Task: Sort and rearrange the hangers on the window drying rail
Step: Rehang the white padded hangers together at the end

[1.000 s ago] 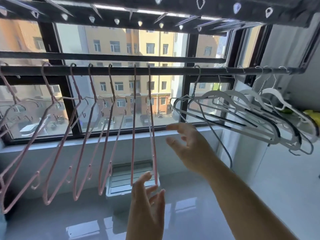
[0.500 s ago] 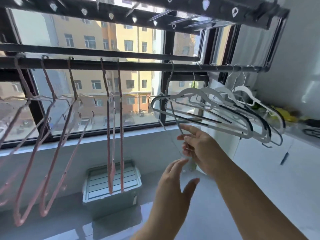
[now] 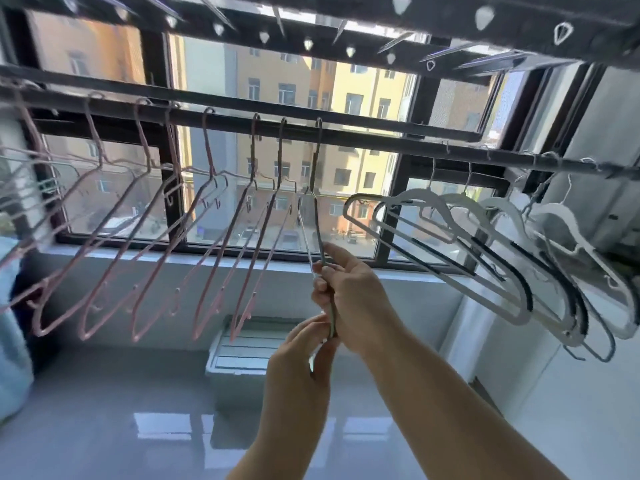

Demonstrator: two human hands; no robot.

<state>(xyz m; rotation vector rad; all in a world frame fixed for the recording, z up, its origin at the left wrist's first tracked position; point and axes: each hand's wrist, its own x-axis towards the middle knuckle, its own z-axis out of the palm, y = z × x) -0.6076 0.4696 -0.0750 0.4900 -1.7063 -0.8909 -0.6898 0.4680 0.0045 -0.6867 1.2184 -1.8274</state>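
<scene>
Head view: gripping thin grey wire hanger (image 3: pixel 315 161) with right hand (image 3: pixel 349 296), left hand (image 3: pixel 301 368); slide hook along dark metal rail (image 3: pixel 381 141) at 12 o'clock, clear of pink wire hangers (image 3: pixel 254 150), 9 o'clock.

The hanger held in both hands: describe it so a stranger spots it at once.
Find the dark drying rail across the window. Between the pink hangers and the bulky white hangers hangs one thin grey wire hanger, the only one held by the left hand and right hand.

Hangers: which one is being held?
The thin grey wire hanger, hooked on the rail between the pink hangers and the white hangers. Only it is gripped by the left hand and right hand.
</scene>
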